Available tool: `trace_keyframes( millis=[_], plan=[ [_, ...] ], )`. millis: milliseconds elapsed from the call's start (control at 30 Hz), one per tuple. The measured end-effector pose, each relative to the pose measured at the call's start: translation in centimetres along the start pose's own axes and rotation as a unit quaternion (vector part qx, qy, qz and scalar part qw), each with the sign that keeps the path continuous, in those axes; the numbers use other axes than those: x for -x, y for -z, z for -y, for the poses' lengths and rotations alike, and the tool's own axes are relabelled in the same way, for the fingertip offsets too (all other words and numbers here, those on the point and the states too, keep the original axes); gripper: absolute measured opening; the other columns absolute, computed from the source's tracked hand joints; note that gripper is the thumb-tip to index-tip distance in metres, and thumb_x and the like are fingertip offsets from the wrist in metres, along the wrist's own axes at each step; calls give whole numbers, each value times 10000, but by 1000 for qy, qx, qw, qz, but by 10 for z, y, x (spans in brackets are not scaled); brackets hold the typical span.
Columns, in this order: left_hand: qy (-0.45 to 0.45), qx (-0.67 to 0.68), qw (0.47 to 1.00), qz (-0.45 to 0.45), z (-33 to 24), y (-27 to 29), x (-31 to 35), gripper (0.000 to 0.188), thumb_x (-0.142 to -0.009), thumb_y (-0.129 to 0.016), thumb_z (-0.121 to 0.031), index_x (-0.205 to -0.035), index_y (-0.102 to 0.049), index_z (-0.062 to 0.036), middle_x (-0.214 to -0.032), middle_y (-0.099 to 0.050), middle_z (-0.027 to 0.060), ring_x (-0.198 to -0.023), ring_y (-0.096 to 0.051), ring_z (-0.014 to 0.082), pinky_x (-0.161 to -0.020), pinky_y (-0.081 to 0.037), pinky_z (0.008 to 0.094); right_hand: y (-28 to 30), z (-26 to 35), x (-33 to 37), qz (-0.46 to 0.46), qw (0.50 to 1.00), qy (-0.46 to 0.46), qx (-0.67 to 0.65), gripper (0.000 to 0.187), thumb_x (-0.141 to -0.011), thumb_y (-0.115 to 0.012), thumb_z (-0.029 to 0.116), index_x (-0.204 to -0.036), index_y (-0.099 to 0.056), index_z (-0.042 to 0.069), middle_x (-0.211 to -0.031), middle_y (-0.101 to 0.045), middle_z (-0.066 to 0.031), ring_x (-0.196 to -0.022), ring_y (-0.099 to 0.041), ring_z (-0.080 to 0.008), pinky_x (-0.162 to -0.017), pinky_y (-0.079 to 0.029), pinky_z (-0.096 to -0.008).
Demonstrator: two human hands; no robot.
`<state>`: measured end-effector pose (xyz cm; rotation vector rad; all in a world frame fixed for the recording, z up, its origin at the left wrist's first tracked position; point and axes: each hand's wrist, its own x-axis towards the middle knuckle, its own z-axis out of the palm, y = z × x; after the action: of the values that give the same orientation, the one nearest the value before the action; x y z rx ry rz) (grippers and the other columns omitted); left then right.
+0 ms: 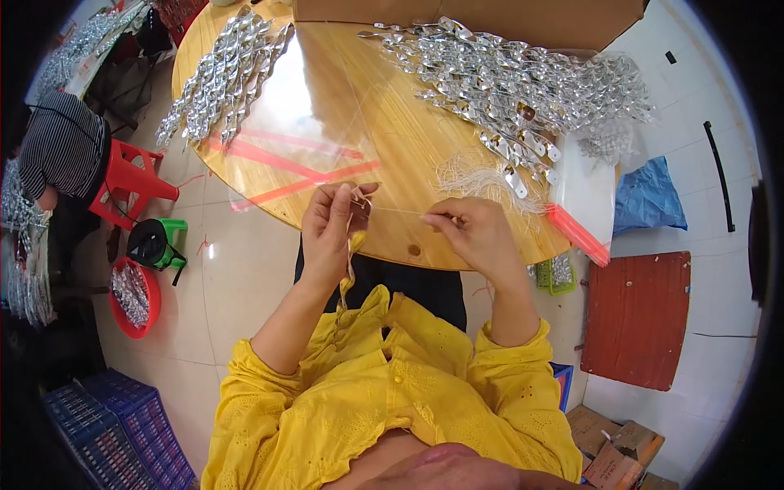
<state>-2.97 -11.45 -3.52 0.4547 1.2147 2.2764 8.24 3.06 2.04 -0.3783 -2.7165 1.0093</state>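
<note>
At the near edge of the round wooden table, my left hand [327, 229] is closed around the upper end of a twisted shiny strip [349, 269], which hangs below it in front of the yellow shirt. A thin white string [396, 211] runs taut from that end to my right hand [478, 233], whose thumb and forefinger pinch it. Loose loops of string show at my left fingertips; whether they are knotted cannot be made out. Beyond my right hand lies a tangle of white strings [478, 178].
Silver twisted strips [233, 73] lie at the table's far left, with a larger heap [490, 73] at the far right. Transparent plastic bags with pink bands [269, 155] lie between. A cardboard box [465, 10] borders the back. Leftward, a person [65, 147] sits on a red stool [131, 180].
</note>
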Motion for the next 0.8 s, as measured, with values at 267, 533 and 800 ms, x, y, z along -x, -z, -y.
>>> trace_keyframes(
  millis=[267,533,800],
  plan=[
    [1,-110,990,91,-7,-24,-10,105,-861,-415,-134,-834,-405,-34,-694,-452,7,-627,-429,62,-567,-365,178,-8,19,-18,-78,978,192,-6,128,-662,-627,52,-782,-589,27,-612,-547,-73,-499,-482,-177,-452,-366,-277],
    [25,-100,994,38,-15,-7,-9,110,-816,-507,-113,-777,-451,-26,-630,-436,-25,-537,-383,40,-489,-309,164,3,-10,-4,-130,973,-46,-188,95,-715,-611,38,-785,-567,-8,-653,-546,-22,-573,-506,-76,-524,-400,-192],
    [58,-98,990,79,-16,-5,-10,101,-795,-506,-31,-863,-518,42,-788,-587,96,-765,-569,128,-693,-445,220,8,16,-8,-131,973,31,-188,99,-700,-617,30,-784,-572,4,-680,-554,-31,-582,-496,-90,-514,-385,-205]
  ],
)
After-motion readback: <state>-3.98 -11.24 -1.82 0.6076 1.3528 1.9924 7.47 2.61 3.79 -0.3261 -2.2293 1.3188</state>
